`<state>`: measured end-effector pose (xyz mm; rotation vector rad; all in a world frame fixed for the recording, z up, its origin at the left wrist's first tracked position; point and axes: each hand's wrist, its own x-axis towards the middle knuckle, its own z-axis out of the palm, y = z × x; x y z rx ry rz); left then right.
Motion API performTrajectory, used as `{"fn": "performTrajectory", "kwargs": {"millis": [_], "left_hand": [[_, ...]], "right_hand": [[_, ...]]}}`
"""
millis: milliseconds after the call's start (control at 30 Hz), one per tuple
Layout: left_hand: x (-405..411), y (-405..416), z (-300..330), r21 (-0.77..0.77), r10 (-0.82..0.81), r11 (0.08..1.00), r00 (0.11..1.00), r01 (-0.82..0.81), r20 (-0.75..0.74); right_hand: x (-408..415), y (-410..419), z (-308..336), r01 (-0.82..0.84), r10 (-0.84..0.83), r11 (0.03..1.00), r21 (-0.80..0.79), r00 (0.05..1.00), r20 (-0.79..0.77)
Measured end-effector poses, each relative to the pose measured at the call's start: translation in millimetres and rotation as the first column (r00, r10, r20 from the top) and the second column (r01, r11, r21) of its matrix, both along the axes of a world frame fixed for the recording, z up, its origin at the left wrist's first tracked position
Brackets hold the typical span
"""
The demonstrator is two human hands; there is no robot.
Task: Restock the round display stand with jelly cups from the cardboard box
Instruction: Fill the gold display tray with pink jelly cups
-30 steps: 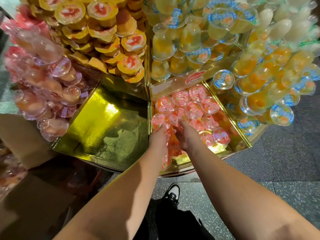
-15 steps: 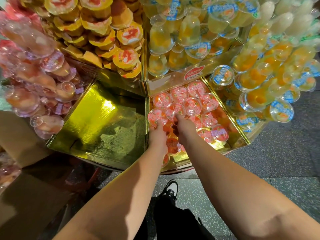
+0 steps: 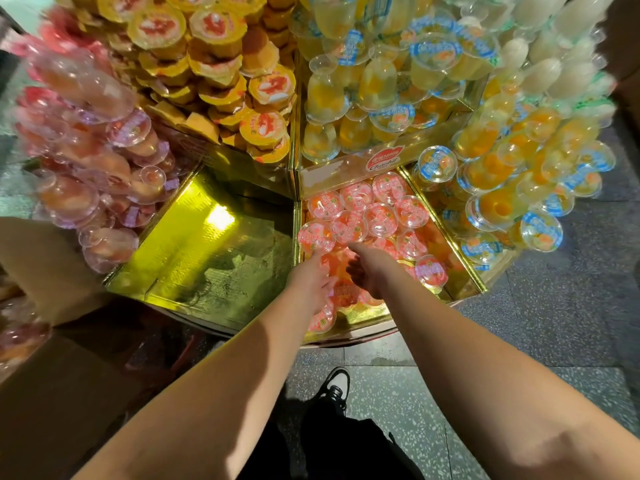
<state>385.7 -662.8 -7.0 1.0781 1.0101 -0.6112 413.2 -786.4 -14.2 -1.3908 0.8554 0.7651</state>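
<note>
Your fingers (image 3: 317,252) reach among pink-lidded jelly cups (image 3: 377,216) in one gold compartment (image 3: 464,271); their grip is hidden. Left of it, another compartment (image 3: 207,251) holds nothing; the cardboard box (image 3: 41,393) sits lower left.

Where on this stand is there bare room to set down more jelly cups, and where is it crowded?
The gold compartment left of the divider is bare, bordered by pink cups on its left. The next compartment, where the left hand and right hand work among red-lidded cups, is crowded.
</note>
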Motion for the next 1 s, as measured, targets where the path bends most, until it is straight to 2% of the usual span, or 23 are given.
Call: {"fn": "performTrajectory", "kwargs": {"millis": [67, 167, 267, 433, 500, 567, 633, 700, 767, 833, 900, 1000], "left_hand": [[-11.6, 13.2, 12.9, -0.036, -0.027, 0.999, 0.999, 0.028, 0.033], [-31.4, 46.2, 32.8, -0.013, -0.07, 0.997, 0.992, 0.071, 0.101], [-44.0, 90.2, 49.0, 0.126, -0.073, 0.991, 0.987, 0.055, 0.145], [-59.9, 181.8, 96.4, 0.348, -0.005, 0.93, 0.945, -0.115, 0.327], [-73.1, 225.9, 113.6, 0.458, -0.032, 0.874, 0.922, -0.161, 0.386], [-91.4, 271.4, 126.4, 0.606, -0.107, 0.774, 0.904, -0.186, 0.414], [-114.0, 318.7, 132.5, 0.722, -0.159, 0.672, 0.919, -0.166, 0.36], [-140.3, 367.3, 130.4, 0.78, -0.154, 0.616, 0.955, -0.106, 0.251], [-167.8, 413.8, 119.2, 0.772, -0.078, 0.619, 0.966, -0.146, 0.246], [-197.8, 455.5, 106.4, 0.779, 0.001, 0.597, 0.971, -0.192, 0.239], [-228.0, 493.2, 93.8, 0.789, 0.009, 0.6, 0.988, -0.13, 0.155], [-263.5, 550.2, 63.9, 0.763, 0.065, 0.635, 0.992, -0.122, 0.105]], "right_hand": [[-8.3, -9.3, 9.1, -0.081, 0.081, 0.996, -0.043, 0.997, -0.01], [-18.2, -16.0, 31.1, -0.178, 0.179, 0.979, -0.102, 0.984, 0.002], [-19.5, -4.1, 65.4, -0.304, 0.318, 0.94, -0.156, 0.945, 0.074], [-1.9, 77.5, 122.1, -0.475, 0.514, 0.857, -0.197, 0.808, 0.289], [1.4, 131.2, 137.5, -0.53, 0.579, 0.815, -0.236, 0.724, 0.375], [-2.6, 191.3, 147.7, -0.61, 0.671, 0.736, -0.293, 0.599, 0.437], [-13.8, 253.0, 149.3, -0.675, 0.732, 0.662, -0.325, 0.491, 0.471], [-30.4, 310.4, 144.0, -0.714, 0.786, 0.583, -0.388, 0.376, 0.491], [-49.5, 363.4, 131.9, -0.748, 0.836, 0.489, -0.45, 0.253, 0.487], [-69.4, 412.2, 119.1, -0.773, 0.87, 0.417, -0.478, 0.187, 0.457], [-87.1, 456.4, 107.0, -0.799, 0.916, 0.322, -0.507, 0.129, 0.379], [-105.0, 515.2, 86.2, -0.828, 0.966, 0.159, -0.537, 0.017, 0.259]]}}
